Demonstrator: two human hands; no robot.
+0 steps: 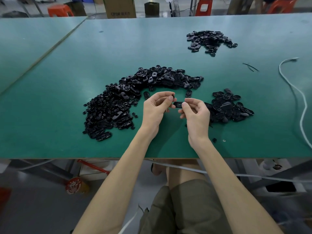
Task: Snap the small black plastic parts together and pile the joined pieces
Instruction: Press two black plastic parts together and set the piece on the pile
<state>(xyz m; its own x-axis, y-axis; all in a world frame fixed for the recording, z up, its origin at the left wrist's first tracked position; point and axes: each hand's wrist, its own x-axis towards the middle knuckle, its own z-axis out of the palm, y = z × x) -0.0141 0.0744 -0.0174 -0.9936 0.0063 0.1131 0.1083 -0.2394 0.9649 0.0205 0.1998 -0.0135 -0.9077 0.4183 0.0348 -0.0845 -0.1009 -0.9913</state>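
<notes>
1. Your right hand (196,115) pinches an oval black part (177,104) between thumb and fingertips, above the green table (67,68).
2. Your left hand (156,108), fingers curled, pinches a small black piece (173,95) at the part's 11 o'clock.
3. The large pile (128,97) lies at 10 o'clock of your hands, and the smaller pile (228,107) at 3 o'clock.

On the table (67,146), our largest heap (118,105) curves from the left round behind the part (177,104) held between our left hand (157,108) and right hand (196,114). A smaller pile (229,107) lies just right, a third pile (209,40) far back right, and a cable (303,105) along the right edge.
</notes>
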